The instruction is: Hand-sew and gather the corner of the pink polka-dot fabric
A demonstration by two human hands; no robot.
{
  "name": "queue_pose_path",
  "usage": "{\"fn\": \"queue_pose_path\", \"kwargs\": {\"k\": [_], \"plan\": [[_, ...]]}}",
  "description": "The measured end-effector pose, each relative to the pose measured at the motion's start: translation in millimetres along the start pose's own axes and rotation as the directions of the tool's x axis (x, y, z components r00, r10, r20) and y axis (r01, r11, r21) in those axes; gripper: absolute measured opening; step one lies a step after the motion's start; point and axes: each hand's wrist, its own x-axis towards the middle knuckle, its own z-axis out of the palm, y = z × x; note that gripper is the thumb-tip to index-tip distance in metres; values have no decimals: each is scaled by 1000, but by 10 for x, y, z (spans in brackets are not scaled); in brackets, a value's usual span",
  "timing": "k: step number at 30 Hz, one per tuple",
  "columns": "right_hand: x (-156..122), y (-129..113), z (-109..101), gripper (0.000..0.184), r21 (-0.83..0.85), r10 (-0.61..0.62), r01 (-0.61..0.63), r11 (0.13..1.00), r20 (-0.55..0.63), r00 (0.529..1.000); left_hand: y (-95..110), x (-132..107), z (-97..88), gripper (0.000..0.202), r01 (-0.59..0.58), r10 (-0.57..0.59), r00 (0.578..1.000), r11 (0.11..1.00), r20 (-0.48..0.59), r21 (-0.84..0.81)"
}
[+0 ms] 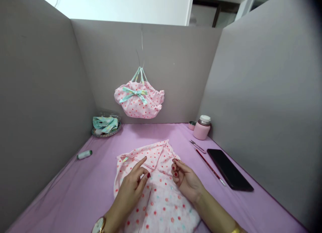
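Pink cloth with red and blue dots (161, 206) lies spread in front of me, with seams and a pointed corner at its far side. My left hand (134, 182) is over its left part, index finger stretched out and thumb apart, with nothing held. Between the thumb and fingertips of my right hand (184, 177) is a thin needle (173, 155), its tip pointing up and to the left. Whether thread runs from it is too fine to see. A small green-yellow scrap (125, 159) shows at the cloth's far left corner.
A dotted pink bag with a teal bow (141, 102) hangs at the back panel. On the left are a thread spool (84, 155) and a plate (107, 134) of teal fabric. Thread snips (197, 146), a red pencil-like stick (210, 166), a phone (229, 169) and a pink jar (201, 128) lie right.
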Motion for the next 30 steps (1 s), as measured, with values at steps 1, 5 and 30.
{"fn": "queue_pose_path", "kwargs": {"k": [1, 5, 30], "plan": [[-2, -19, -1, 18, 29, 26, -27, 999, 13, 1000, -12, 0, 17, 23, 6, -6, 999, 1000, 38, -15], [11, -53, -18, 17, 133, 66, -69, 989, 29, 997, -51, -11, 91, 19, 39, -30, 986, 998, 165, -52], [493, -367, -691, 20, -337, -470, 402, 852, -151, 870, -295, 26, -311, 18, 102, 47, 949, 889, -312, 447]]}}
